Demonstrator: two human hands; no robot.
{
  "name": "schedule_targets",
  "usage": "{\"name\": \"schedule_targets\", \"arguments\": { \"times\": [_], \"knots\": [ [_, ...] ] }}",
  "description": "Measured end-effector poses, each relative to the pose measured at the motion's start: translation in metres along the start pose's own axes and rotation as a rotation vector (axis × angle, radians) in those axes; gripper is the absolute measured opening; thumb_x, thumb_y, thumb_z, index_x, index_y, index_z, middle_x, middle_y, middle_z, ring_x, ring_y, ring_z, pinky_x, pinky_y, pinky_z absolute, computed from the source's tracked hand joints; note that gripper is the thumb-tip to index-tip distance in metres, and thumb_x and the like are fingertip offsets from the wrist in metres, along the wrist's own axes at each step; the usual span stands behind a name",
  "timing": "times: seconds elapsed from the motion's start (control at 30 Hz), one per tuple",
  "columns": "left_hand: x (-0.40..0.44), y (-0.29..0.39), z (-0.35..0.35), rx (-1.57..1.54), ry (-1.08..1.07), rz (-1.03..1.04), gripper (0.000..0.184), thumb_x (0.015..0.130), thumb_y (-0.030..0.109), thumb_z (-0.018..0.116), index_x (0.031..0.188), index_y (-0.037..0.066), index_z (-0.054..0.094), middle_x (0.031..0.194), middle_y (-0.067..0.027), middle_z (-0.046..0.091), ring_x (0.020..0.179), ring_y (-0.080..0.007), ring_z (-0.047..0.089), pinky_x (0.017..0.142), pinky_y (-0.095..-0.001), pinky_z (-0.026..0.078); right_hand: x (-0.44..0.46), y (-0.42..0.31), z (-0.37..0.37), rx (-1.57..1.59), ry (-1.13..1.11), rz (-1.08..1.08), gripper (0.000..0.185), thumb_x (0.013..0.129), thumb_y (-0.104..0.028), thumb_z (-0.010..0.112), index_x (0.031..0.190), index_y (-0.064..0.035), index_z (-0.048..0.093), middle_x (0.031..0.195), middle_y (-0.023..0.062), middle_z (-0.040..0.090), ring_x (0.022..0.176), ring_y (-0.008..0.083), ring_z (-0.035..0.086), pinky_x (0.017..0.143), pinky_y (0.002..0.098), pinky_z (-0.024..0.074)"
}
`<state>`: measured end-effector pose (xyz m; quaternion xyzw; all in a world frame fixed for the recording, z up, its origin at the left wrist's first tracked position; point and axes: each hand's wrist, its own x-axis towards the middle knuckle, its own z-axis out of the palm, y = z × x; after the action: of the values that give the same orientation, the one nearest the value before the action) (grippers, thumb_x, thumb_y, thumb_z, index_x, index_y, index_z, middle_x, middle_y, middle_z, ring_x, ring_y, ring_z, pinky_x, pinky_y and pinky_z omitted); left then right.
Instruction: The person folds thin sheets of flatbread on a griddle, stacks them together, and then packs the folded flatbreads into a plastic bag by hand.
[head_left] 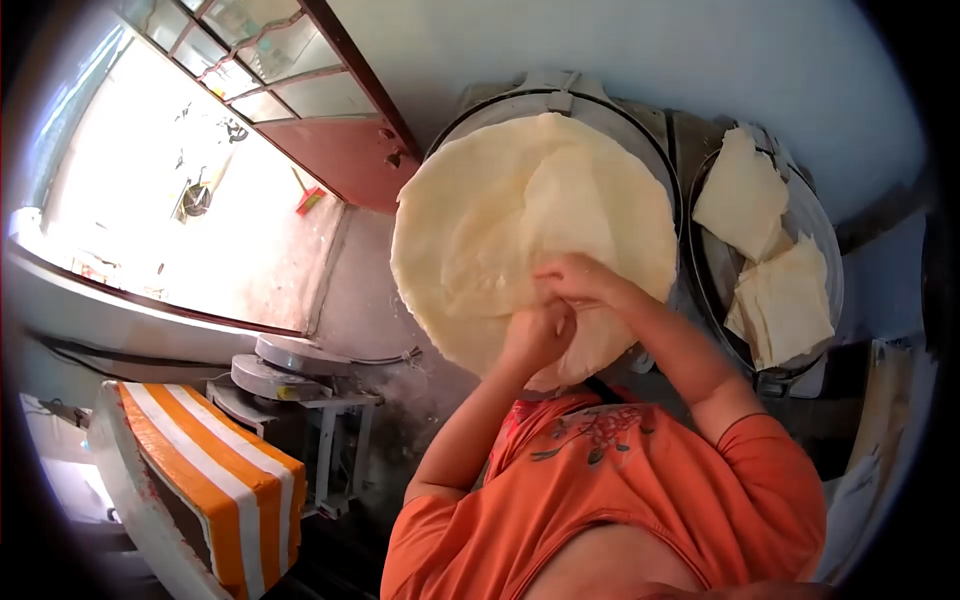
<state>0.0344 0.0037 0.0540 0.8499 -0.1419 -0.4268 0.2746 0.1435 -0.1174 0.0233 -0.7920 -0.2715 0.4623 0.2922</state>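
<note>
A large round stack of thin, pale dough sheets (450,215) lies over a round griddle (640,140) in front of me. On its right half, a lighter strip of sheet (570,200) is folded over. My left hand (541,332) is closed in a fist low over the middle of the stack, its fingers pinching the top dough sheet. Just above and to the right, my right hand (577,279) is also closed, fingers curled on the same sheet. The two hands are close together. The edge between their fingertips is mostly hidden.
To the right, a second round griddle (838,240) holds folded pale sheets (785,305) in two piles. An orange-and-white striped box (215,480) stands at lower left, by a metal stand (325,440). A red door (335,155) opens at upper left; a red dustpan (310,200) lies outside.
</note>
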Motion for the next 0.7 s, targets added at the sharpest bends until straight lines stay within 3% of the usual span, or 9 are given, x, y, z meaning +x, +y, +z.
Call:
{"name": "schedule_targets", "arguments": {
  "times": [0.03, 0.07, 0.1, 0.13, 0.2, 0.3, 0.53, 0.63, 0.7],
  "knots": [
    [0.008, -0.015, 0.008, 0.053, 0.430, 0.082, 0.059, 0.082, 0.037, 0.056, 0.126, -0.001, 0.044, 0.135, -0.0157, 0.041, 0.126, -0.0346, 0.036, 0.104, -0.0442, 0.027, -0.008, -0.007, -0.006, -0.010, -0.003, 0.001, 0.056, 0.082, -0.029, 0.057, 0.134, -0.0127, 0.043, 0.141, 0.0162, 0.034, 0.132, 0.0296, 0.031, 0.107, 0.0453, 0.0222],
    [0.015, -0.029, 0.017, 0.105, 0.859, 0.159, 0.062, 0.084, 0.038, 0.054, 0.132, 0.000, 0.040, 0.139, -0.0140, 0.038, 0.132, -0.0331, 0.030, 0.108, -0.0455, 0.021, -0.017, -0.016, -0.011, 0.026, 0.303, -0.028, 0.052, 0.084, -0.026, 0.056, 0.132, -0.0117, 0.044, 0.138, 0.0149, 0.039, 0.129, 0.0288, 0.035, 0.106, 0.0432, 0.0242],
    [0.022, -0.038, 0.024, 0.099, 0.866, 0.157, 0.062, 0.084, 0.038, 0.054, 0.132, 0.000, 0.040, 0.139, -0.0140, 0.038, 0.132, -0.0331, 0.030, 0.108, -0.0455, 0.021, -0.021, -0.020, -0.015, 0.063, 0.609, -0.058, 0.048, 0.085, -0.023, 0.054, 0.131, -0.0107, 0.046, 0.135, 0.0136, 0.043, 0.127, 0.0280, 0.039, 0.105, 0.0412, 0.0262],
    [0.027, -0.045, 0.032, 0.276, 0.901, 0.053, 0.064, 0.086, 0.039, 0.051, 0.135, 0.002, 0.035, 0.142, -0.0133, 0.034, 0.134, -0.0318, 0.026, 0.109, -0.0477, 0.017, -0.014, -0.014, -0.018, 0.059, 0.601, -0.058, 0.048, 0.085, -0.023, 0.054, 0.131, -0.0107, 0.046, 0.135, 0.0136, 0.043, 0.127, 0.0280, 0.039, 0.105, 0.0412, 0.0262],
    [0.034, -0.055, 0.042, 0.445, 0.938, -0.032, 0.071, 0.086, 0.045, 0.047, 0.141, 0.005, 0.027, 0.147, -0.0115, 0.027, 0.138, -0.0312, 0.019, 0.109, -0.0539, 0.007, 0.014, 0.009, -0.027, -0.819, 1.286, -0.290, 0.046, 0.087, -0.028, 0.050, 0.129, -0.0097, 0.047, 0.139, 0.0083, 0.040, 0.129, 0.0257, 0.035, 0.107, 0.0447, 0.0235],
    [0.034, -0.052, 0.046, 0.477, 0.929, -0.107, 0.075, 0.086, 0.051, 0.043, 0.143, 0.006, 0.023, 0.149, -0.0096, 0.023, 0.139, -0.0303, 0.013, 0.109, -0.0536, -0.001, 0.036, 0.041, -0.030, -0.849, 1.315, -0.093, 0.049, 0.089, -0.033, 0.048, 0.132, -0.0092, 0.044, 0.142, 0.0067, 0.037, 0.133, 0.0245, 0.030, 0.109, 0.0452, 0.0179],
    [0.033, -0.050, 0.046, 0.469, 0.904, -0.106, 0.075, 0.087, 0.052, 0.042, 0.143, 0.007, 0.022, 0.150, -0.0095, 0.021, 0.139, -0.0317, 0.011, 0.109, -0.0535, -0.001, 0.055, 0.078, -0.026, -0.840, 1.189, 0.009, 0.055, 0.091, -0.039, 0.042, 0.137, -0.0099, 0.036, 0.147, 0.0091, 0.027, 0.137, 0.0239, 0.022, 0.111, 0.0465, 0.0100],
    [0.033, -0.053, 0.044, 0.432, 0.974, -0.045, 0.072, 0.086, 0.047, 0.046, 0.141, 0.004, 0.027, 0.147, -0.0115, 0.027, 0.137, -0.0338, 0.017, 0.109, -0.0541, 0.004, 0.041, 0.067, -0.027, -0.800, 1.143, 0.101, 0.060, 0.087, -0.035, 0.050, 0.139, -0.0097, 0.032, 0.145, 0.0150, 0.029, 0.134, 0.0276, 0.028, 0.108, 0.0461, 0.0224],
    [0.032, -0.053, 0.045, 0.437, 0.925, -0.078, 0.075, 0.087, 0.052, 0.042, 0.143, 0.005, 0.023, 0.149, -0.0102, 0.021, 0.139, -0.0325, 0.012, 0.109, -0.0535, 0.000, 0.021, 0.064, -0.013, -0.275, 1.414, -0.044, 0.068, 0.082, -0.027, 0.059, 0.139, -0.0048, 0.028, 0.134, 0.0238, 0.041, 0.123, 0.0347, 0.041, 0.099, 0.0444, 0.0361]
  ]
}}
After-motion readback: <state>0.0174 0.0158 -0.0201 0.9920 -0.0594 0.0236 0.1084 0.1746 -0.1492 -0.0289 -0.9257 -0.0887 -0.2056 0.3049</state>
